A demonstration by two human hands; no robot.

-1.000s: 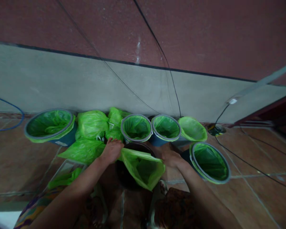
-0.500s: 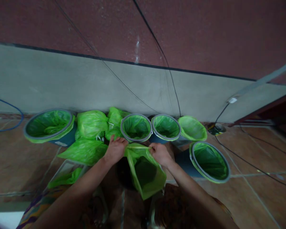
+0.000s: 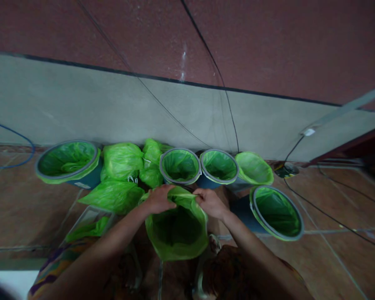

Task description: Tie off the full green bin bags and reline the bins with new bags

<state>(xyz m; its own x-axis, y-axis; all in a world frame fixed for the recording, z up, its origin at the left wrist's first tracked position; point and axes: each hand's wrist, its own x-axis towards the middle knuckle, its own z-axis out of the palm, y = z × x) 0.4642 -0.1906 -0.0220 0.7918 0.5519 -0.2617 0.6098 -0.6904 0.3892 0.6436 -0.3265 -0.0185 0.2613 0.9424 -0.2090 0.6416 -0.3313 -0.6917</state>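
A green plastic bag [image 3: 178, 248] hangs between my legs with its mouth wide and its inside dark. My left hand [image 3: 158, 200] grips the far left part of its edge, thumb over the inside and fingers partly hidden behind the plastic. On the far right part of that edge, my right hand [image 3: 210, 203] pinches the plastic. Whether a bin stands inside the bag I cannot tell. Just beyond my hands are two lined bins, a left one [image 3: 180, 182] and a right one [image 3: 219, 181], both with grey rims.
Filled green bags [image 3: 122, 160] lie left of centre, beside another lined bin [image 3: 93, 175]. A shallow tray [image 3: 78, 221] holds green plastic. To the right are a lined bin [image 3: 246, 214] and a green-lined container [image 3: 254, 168]. A black cable [image 3: 325, 214] crosses the tiles.
The bag's mouth has spread from a narrow fold to a wide, round shape and shifted left. My left hand has moved slightly right and down along its edge; my right hand barely moved.
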